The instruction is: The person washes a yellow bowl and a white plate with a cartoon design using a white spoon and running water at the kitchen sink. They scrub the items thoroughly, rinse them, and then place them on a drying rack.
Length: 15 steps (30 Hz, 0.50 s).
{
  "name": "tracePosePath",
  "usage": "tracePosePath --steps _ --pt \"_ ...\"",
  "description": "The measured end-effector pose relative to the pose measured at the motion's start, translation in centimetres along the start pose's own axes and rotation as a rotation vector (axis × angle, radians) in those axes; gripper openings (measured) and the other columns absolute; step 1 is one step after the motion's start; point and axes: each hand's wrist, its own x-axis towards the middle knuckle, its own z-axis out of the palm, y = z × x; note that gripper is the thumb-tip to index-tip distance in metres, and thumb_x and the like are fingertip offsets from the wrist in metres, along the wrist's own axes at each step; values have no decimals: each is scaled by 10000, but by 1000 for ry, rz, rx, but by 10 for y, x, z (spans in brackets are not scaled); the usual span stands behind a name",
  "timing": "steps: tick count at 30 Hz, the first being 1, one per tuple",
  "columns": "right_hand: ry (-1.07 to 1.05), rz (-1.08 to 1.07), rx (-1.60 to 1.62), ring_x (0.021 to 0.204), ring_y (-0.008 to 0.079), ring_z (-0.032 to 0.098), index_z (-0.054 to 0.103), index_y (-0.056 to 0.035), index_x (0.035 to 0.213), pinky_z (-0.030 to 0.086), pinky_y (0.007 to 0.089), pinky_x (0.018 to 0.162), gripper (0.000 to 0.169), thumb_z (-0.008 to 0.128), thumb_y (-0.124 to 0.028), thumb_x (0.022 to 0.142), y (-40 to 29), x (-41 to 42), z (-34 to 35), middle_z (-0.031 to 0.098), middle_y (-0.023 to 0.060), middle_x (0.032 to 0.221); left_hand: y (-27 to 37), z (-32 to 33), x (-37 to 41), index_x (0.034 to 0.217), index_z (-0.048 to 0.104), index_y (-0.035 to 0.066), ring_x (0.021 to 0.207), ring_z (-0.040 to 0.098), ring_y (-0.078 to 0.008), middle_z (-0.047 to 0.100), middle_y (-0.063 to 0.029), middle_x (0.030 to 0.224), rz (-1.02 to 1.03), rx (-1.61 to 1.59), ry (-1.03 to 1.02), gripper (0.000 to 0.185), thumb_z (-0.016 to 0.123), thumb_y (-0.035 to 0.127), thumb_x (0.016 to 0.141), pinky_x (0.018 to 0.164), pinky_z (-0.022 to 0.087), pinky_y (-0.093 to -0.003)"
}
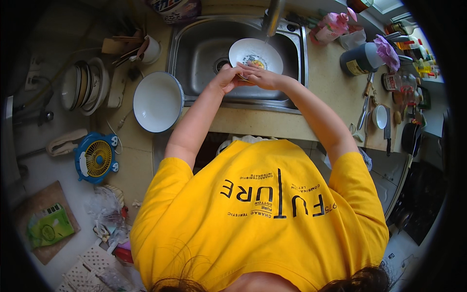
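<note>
My left hand [227, 79] and my right hand [266, 79] meet over the front of the stainless steel sink [199, 78]. A thin thing with a yellowish edge [245, 79] shows between them, mostly hidden; what it is I cannot tell. My left fingers curl around it from below, while my right palm lies over it with the fingers stretched out. Just beyond my hands a white dish [242, 51] with a printed picture sits in the sink, its near rim hidden by them. Above that dish hangs the metal faucet [273, 22].
Left of the sink stands a large white basin [157, 102] with a blue rim. Further left are stacked dishes [82, 87] and a blue fan [96, 157]. A pink pump bottle [326, 29], a dark jug [359, 60] and a knife [387, 127] occupy the right counter.
</note>
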Motion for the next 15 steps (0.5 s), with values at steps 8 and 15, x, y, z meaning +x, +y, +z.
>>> tracePosePath --steps 8,15 --pt "218 272 -368 1334 295 140 200 -243 1389 140 452 1067 507 260 -379 905 43 13 0 131 39 1460 0 14 -2 1123 412 -77 933 579 -353 536 -210 1041 -9 -123 -105 387 436 -12 743 817 485 -531" --pt "61 -144 27 1222 371 340 457 -64 1202 324 360 979 363 434 -213 872 -1 6 -10 300 201 1365 0 6 -4 1167 403 -30 987 553 -340 517 -185 1091 -79 -42 -76 437 440 -5 732 828 480 -532"
